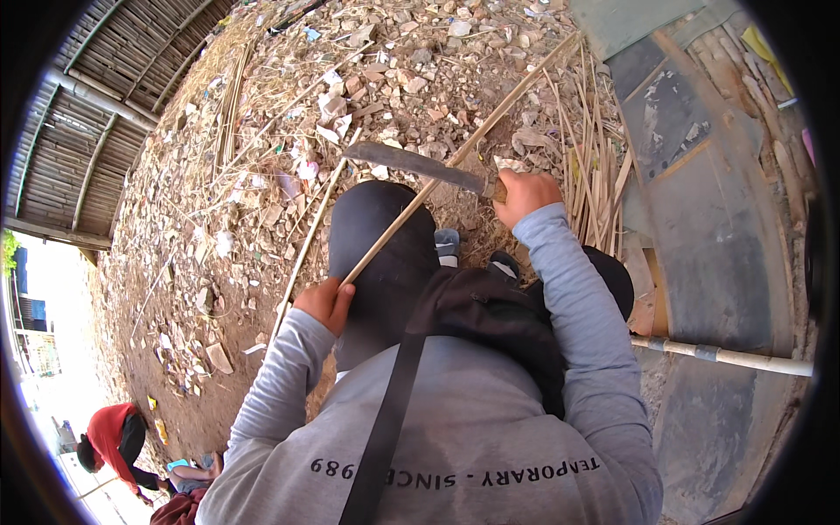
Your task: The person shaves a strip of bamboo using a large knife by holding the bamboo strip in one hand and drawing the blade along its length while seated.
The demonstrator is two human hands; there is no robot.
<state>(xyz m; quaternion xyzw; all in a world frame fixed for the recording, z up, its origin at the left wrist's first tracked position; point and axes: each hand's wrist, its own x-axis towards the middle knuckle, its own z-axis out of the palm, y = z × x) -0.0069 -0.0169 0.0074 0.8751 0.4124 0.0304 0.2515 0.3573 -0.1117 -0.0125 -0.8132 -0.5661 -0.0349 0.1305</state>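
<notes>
My left hand (324, 304) is closed around the near end of a long bamboo strip (499, 114), which slants up to the far right across my dark-trousered knee (376, 223). In my right hand (527, 194) is the handle of a machete (402, 160), gripped with the fingers wrapped round it. Its dark blade points left and crosses the strip just beyond the knee; whether the edge touches or bites into the bamboo, I cannot tell. Beside my right hand lies a loose pile of thin split strips (595, 188).
Rubble and litter cover the ground (254, 210). Another strip (313, 232) lies left of my knee. Dark panels (713, 297) and a bamboo pole (744, 360) are at right, a slatted bamboo wall (66, 153) at far left. A person in red (114, 437) bends over at lower left.
</notes>
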